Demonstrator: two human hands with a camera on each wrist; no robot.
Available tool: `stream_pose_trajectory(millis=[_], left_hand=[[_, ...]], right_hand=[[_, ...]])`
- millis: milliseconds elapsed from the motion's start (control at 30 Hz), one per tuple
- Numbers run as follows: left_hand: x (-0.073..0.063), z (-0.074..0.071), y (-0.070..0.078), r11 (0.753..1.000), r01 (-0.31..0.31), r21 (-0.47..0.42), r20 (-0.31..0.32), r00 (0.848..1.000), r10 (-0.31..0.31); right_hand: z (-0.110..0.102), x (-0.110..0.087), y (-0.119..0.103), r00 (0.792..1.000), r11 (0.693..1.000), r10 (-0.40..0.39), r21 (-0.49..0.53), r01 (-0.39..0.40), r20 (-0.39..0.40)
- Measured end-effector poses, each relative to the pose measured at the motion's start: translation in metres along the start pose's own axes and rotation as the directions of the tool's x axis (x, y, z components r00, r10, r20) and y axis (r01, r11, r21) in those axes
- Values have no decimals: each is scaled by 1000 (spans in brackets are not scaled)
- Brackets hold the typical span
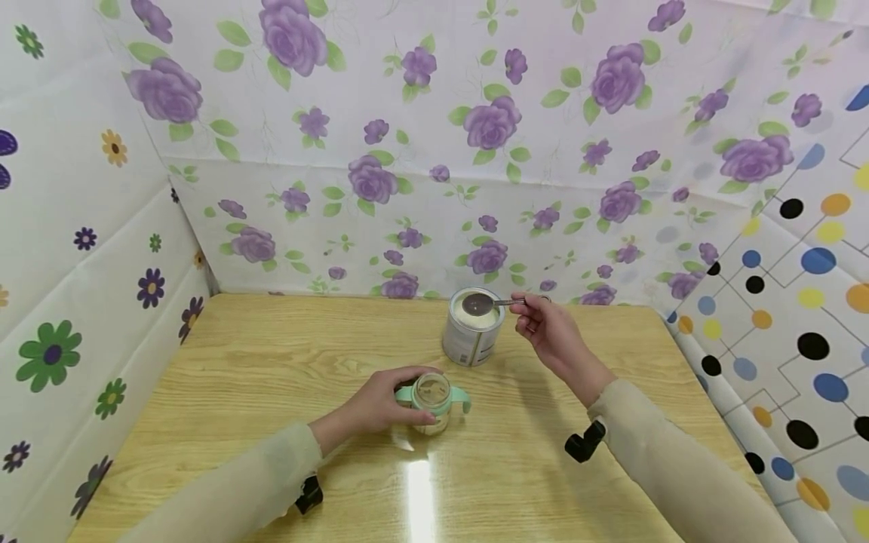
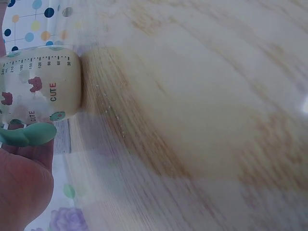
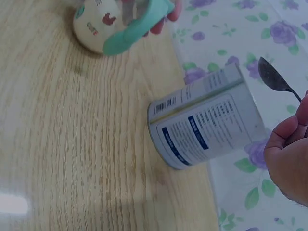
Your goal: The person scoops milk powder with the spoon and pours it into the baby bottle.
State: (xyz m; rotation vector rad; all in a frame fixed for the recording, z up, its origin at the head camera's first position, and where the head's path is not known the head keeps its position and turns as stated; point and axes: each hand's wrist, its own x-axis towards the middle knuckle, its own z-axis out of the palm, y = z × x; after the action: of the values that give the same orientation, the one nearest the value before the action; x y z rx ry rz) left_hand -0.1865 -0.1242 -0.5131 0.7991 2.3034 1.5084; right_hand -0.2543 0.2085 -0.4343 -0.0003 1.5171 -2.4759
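Observation:
My left hand (image 1: 382,400) grips a clear baby bottle (image 1: 434,419) with mint-green handles, upright on the table and without a lid. Pale, cream-coloured contents fill much of it, and measuring marks and the word CUTE show on the bottle (image 2: 43,86) in the left wrist view. Behind it and to the right stands an open tin can (image 1: 467,344), whose printed side faces the right wrist camera. Pinched in my right hand (image 1: 555,333) is a metal spoon (image 1: 478,304), its dark bowl over the can's mouth. The right wrist view shows the spoon (image 3: 273,76) above the rim.
The wooden table (image 1: 305,343) ends at a floral cloth wall (image 1: 434,188) close behind the can. Patterned cloths also hang at the left and right sides. White specks (image 2: 110,110) lie on the tabletop near the bottle.

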Motion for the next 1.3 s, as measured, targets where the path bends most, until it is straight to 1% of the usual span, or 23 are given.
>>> stream_pose_trajectory(millis=[100,300,533,733,867,1067,1300], left_hand=[[0,1,-1,1000,-3,-17,9,1000,3],[0,0,0,1000,-2,-28,7,1000,3],[0,0,3,1000,13,-16,12,1000,-13],[2,0,4,999,25,-25,9,1000,-25],[2,-1,4,1000,27,-15,12,1000,-26],[2,-2,5,999,34,9,19,999,-35],[2,-6,8,998,68,16,46,997,-69]], right_hand=[[-5,5,3,1000,1000,-2,-6,2,-14],[-14,16,14,1000,998,-3,-57,1,-29],[-18,24,24,999,991,-6,-132,1,-38],[-18,25,27,999,983,-32,-183,23,-41],[-18,25,28,998,978,-35,-206,25,-42],[-16,24,28,998,978,-36,-209,26,-48],[-15,22,28,999,980,-37,-197,29,-36]])
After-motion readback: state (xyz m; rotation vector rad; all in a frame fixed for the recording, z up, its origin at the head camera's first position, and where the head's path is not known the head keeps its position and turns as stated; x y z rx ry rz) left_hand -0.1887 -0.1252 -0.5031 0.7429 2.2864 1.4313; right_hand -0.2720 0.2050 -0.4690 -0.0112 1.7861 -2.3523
